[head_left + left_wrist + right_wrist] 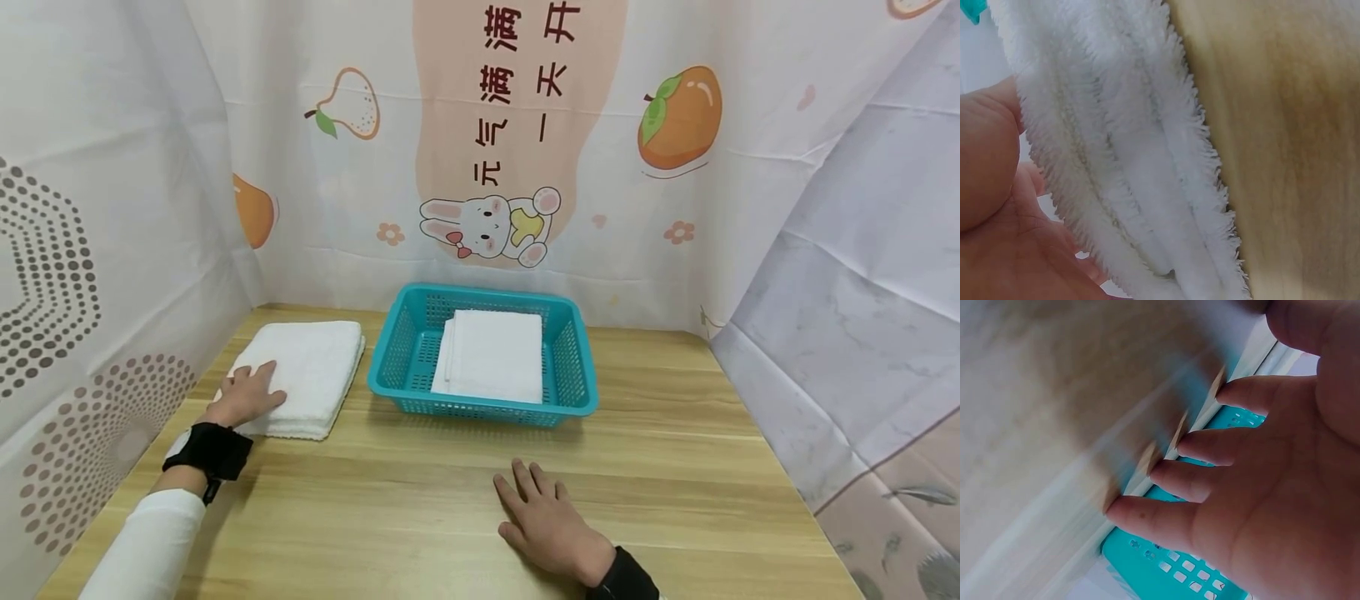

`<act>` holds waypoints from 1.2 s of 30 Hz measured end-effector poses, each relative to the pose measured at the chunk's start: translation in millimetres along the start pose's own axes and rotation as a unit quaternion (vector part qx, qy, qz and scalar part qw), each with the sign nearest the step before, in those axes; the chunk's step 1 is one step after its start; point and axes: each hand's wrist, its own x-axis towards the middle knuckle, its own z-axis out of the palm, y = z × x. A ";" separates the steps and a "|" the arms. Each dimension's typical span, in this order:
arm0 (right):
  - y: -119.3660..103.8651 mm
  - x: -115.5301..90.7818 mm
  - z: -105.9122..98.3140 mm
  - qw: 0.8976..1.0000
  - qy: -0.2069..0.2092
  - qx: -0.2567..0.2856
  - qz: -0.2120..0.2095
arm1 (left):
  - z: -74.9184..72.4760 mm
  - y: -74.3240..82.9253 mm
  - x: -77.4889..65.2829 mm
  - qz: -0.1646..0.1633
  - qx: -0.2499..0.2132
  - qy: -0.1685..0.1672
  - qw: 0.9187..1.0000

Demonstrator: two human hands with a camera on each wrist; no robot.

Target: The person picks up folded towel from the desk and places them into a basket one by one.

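Observation:
My left hand (pixel 245 397) rests with spread fingers on a folded white towel (pixel 318 367) at the table's left. The left wrist view shows the towel's fluffy layered edge (pixel 1129 162) beside the palm and thumb. My right hand (pixel 551 531) lies near the table's front with fingers spread, fingertips touching the wood and nothing held. Beyond it stands a teal plastic basket (pixel 480 407) with perforated walls. Inside the basket lies another folded white towel (pixel 498 354). In the right wrist view the basket (pixel 1166 569) shows behind the fingers.
The wooden table (pixel 375 517) carries the towel and the basket. A white printed curtain (pixel 337 192) hangs along the back and left side. Marble-patterned cloth (pixel 862 250) hangs at the right.

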 end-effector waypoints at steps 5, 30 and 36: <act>0.0 -0.5 -1.5 1.000 0.005 0.004 -0.005 | 0.5 -1.1 -2.7 0.011 -0.004 0.004 1.000; 1.2 -3.1 -2.8 1.000 0.012 0.004 -0.002 | 6.1 -3.8 -13.4 0.018 -0.004 0.002 1.000; 2.7 -3.4 -1.6 1.000 0.011 0.006 -0.008 | 7.9 -8.2 -14.7 0.051 0.014 0.019 0.998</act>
